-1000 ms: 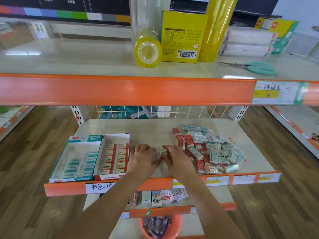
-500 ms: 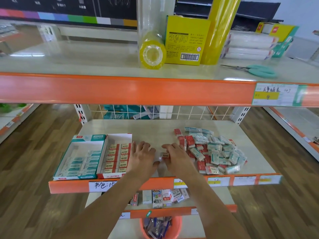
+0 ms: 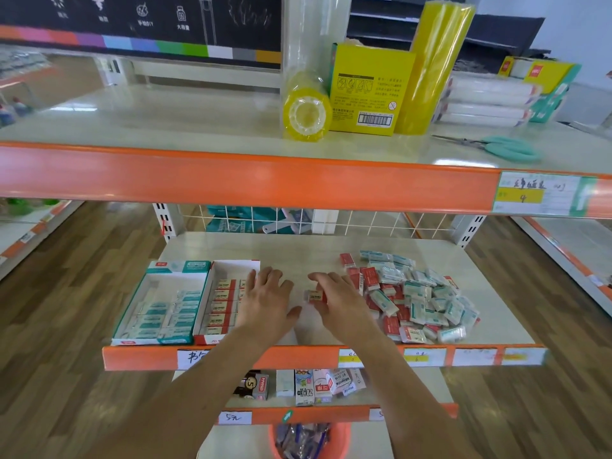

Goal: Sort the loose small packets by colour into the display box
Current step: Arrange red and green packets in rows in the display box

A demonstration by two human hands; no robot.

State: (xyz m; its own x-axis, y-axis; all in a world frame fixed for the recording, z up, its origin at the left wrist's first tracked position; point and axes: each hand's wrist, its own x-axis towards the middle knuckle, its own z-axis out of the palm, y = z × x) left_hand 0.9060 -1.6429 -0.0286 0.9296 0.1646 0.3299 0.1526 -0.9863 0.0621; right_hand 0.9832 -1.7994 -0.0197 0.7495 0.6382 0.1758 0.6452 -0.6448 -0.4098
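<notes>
A small red packet [image 3: 315, 295] sits between the two hands on the shelf [image 3: 288, 250], pinched by the fingers [image 3: 323, 282] of the right hand [image 3: 337, 301]. To its right lies the loose pile of packets [image 3: 414, 296], red and teal mixed, spread over the right half of the shelf. To the left stands the display box [image 3: 185, 303], with two compartments side by side: the left one holds teal packets [image 3: 165, 313], the right one holds rows of red packets [image 3: 225, 303].

The step in hand looks like carrying this red packet across to the red compartment. To do it well, the packet should be kept flat and turned the same way as the rows already there, then set into the free space at the far end of that compartment so the stack stays tidy. A light grip is enough, since the packet looks small and light.

The right hand's fingers are curled narrowly round the packet, thumb side hidden beneath. The left hand [image 3: 268, 301] lies flat with fingers spread and fairly straight, just beside the right edge of the red compartment and partly overlapping it; it holds nothing that can be seen, and may be steadying the box.
</notes>
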